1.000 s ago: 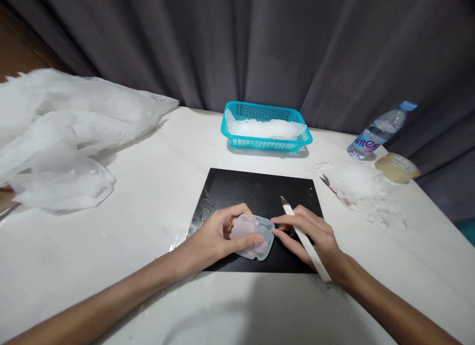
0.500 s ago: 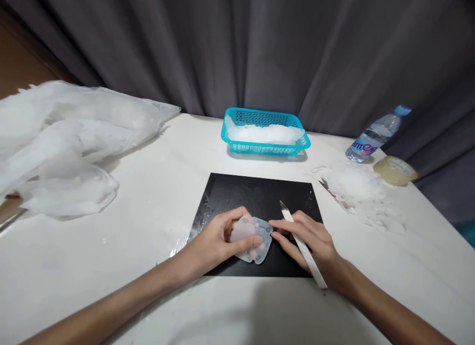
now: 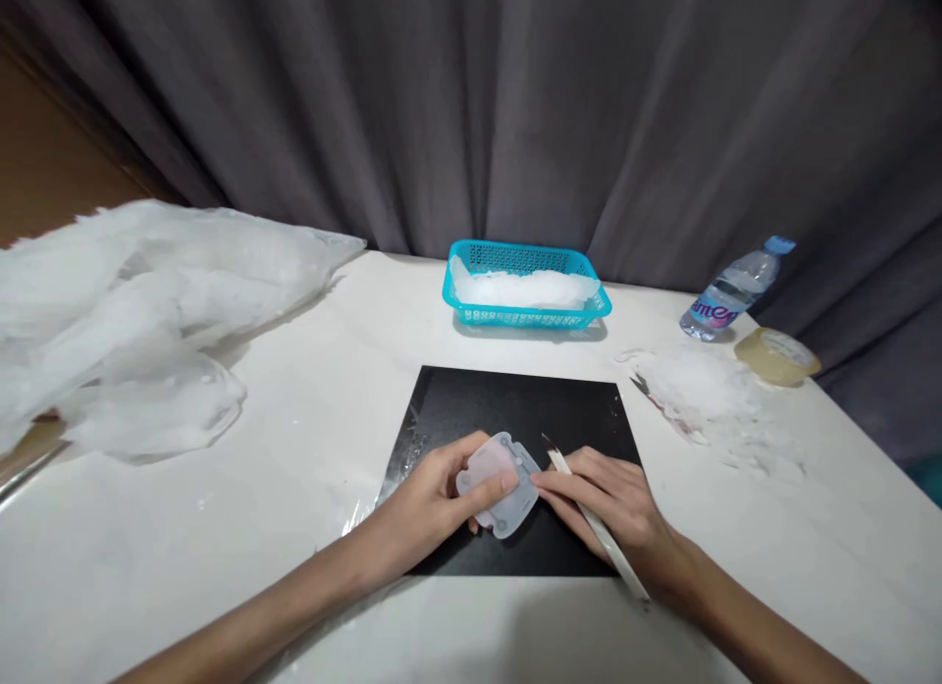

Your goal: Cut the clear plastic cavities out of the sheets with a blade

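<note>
My left hand (image 3: 442,493) is closed around a small translucent plastic piece (image 3: 507,515) with rounded corners, small notches and round marks. Its thumb presses on the upper face, and the fingers behind are partly hidden. A slim white-handled craft knife (image 3: 604,539) lies across my right hand (image 3: 614,498), its pointed metal tip aimed away from me. The fingertips of that hand touch the right edge of the plastic piece. Both hands are over a black board (image 3: 507,399) on the white table.
Behind the board stands a blue basket (image 3: 526,318) holding white flat pieces. Large clear plastic bags (image 3: 147,301) fill the left side. To the right are a water bottle (image 3: 736,287), a tape roll (image 3: 776,358), scissors (image 3: 666,407) and a heap of whitish scraps (image 3: 703,385).
The plastic piece has been turned and tilted in my left hand. My right fingertips remain at its edge, with the knife shifted slightly. The whole view has moved a little.
</note>
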Demonstrator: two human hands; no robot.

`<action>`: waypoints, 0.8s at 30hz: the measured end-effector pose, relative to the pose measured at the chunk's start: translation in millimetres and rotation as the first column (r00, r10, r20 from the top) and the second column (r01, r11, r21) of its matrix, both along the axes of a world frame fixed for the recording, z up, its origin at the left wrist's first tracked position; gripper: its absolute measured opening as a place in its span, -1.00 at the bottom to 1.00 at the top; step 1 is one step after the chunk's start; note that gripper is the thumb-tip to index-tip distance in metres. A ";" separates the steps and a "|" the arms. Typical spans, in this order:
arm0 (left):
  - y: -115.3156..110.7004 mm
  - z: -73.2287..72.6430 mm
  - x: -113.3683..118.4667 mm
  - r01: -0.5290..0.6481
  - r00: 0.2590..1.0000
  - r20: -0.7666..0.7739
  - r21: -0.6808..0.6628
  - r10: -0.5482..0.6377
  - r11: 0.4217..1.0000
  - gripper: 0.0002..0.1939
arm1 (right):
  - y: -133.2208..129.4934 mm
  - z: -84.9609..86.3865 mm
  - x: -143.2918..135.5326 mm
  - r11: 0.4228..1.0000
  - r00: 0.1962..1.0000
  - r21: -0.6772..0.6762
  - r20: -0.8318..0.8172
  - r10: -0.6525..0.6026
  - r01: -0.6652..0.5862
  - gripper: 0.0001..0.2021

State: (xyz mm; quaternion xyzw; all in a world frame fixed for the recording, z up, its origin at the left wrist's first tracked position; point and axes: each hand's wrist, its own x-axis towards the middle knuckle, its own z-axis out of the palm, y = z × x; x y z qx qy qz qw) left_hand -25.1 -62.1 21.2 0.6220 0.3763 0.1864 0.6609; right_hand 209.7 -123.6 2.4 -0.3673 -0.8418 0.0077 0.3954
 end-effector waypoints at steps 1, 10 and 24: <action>1.7 -0.2 -1.5 -0.011 1.000 0.002 0.008 0.011 1.000 -0.61 | 1.2 0.8 -1.7 1.000 0.999 -0.013 -0.044 -0.022 0.022 -0.80; 30.6 -2.5 -25.4 -0.155 0.972 -0.106 0.369 0.208 0.916 -0.58 | 57.5 38.5 -5.2 0.962 0.965 -0.128 -0.071 -0.253 0.242 -0.85; 101.0 33.4 -130.2 0.287 0.285 -0.509 0.854 0.812 0.434 -0.58 | 138.7 57.5 32.2 0.673 0.678 -0.090 0.136 -0.722 0.734 -0.71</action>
